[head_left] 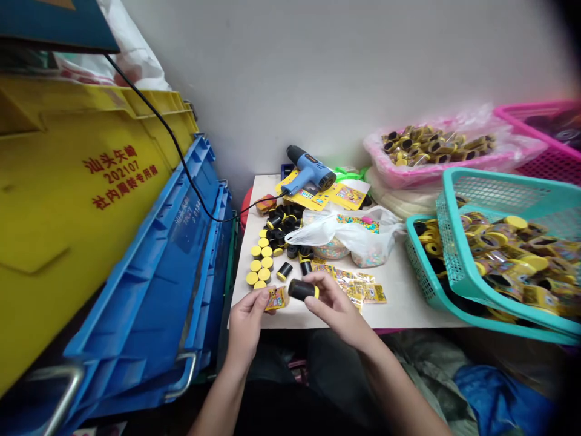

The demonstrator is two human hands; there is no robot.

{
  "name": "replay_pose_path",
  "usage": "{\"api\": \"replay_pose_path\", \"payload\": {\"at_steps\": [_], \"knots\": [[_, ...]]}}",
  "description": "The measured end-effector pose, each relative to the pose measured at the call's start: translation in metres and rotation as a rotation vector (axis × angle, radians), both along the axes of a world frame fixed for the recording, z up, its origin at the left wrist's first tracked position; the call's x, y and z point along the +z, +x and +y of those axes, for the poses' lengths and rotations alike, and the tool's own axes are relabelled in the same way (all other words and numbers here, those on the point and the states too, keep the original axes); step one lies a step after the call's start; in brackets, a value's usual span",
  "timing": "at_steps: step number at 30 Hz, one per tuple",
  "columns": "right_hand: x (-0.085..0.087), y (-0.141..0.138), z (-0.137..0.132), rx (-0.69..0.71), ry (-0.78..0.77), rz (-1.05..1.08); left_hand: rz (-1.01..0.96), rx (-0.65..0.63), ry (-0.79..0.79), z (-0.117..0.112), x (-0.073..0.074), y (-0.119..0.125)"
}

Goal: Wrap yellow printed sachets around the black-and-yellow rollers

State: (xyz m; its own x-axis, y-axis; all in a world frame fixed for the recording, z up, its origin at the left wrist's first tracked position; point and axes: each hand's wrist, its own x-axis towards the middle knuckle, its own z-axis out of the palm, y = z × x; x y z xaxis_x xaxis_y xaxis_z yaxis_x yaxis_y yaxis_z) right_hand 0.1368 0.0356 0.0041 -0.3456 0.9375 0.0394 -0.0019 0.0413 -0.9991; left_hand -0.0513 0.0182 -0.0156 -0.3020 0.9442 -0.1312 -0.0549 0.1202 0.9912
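My left hand pinches a small yellow printed label sleeve at the near edge of the white table. My right hand grips a small black tube with a yellow cap, held sideways right beside the sleeve. Behind my hands stand several more black tubes with yellow caps. Several loose yellow labels lie to the right of my right hand.
A blue heat gun lies at the table's back on yellow sheets. A clear bag of coloured beads sits mid-table. Teal baskets with finished tubes are on the right, a pink basket behind. Blue and yellow crates stand left.
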Motion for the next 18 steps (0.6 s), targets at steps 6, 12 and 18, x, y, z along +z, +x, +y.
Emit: {"api": "replay_pose_path", "payload": {"at_steps": [6,12,18], "knots": [[-0.007,0.013,0.003,0.071,0.034,-0.082,0.151,-0.027,0.117,-0.006,0.005,0.002],[-0.007,0.024,0.002,0.066,0.120,-0.152,0.211,-0.086,0.172,-0.005,0.020,0.012],[-0.012,0.018,0.000,-0.042,0.285,-0.132,0.094,-0.240,0.051,-0.006,0.034,0.015]]}}
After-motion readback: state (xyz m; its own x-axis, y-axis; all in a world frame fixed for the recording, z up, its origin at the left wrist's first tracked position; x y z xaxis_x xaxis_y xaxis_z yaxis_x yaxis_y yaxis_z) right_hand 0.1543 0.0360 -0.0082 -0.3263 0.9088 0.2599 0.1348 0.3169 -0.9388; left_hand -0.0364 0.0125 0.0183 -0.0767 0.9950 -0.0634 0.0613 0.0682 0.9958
